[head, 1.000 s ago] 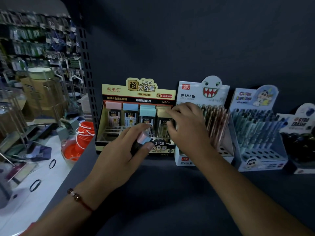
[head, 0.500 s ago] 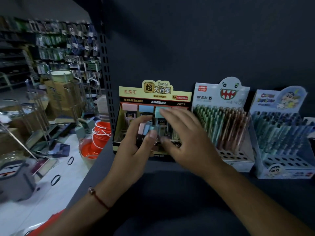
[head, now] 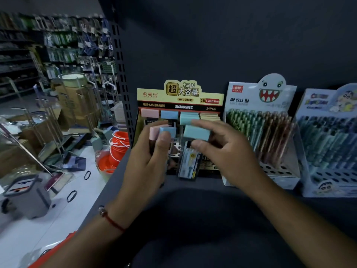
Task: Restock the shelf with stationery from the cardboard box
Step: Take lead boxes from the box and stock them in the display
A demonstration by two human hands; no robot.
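right hand (head: 228,151) lifted teal-capped case (head: 195,144), shelf (head: 193,219) front bare

A teal-capped lead case (head: 196,133) hangs upright before the yellow lead display box (head: 180,97) on the dark shelf (head: 193,219); pink-capped (head: 154,132) and blue-capped (head: 167,130) cases stand side by side beside it.

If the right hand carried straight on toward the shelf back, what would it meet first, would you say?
Most likely the yellow lead-refill display box: the right hand, pinching a teal-capped case, points at its teal column, though depth is unclear.
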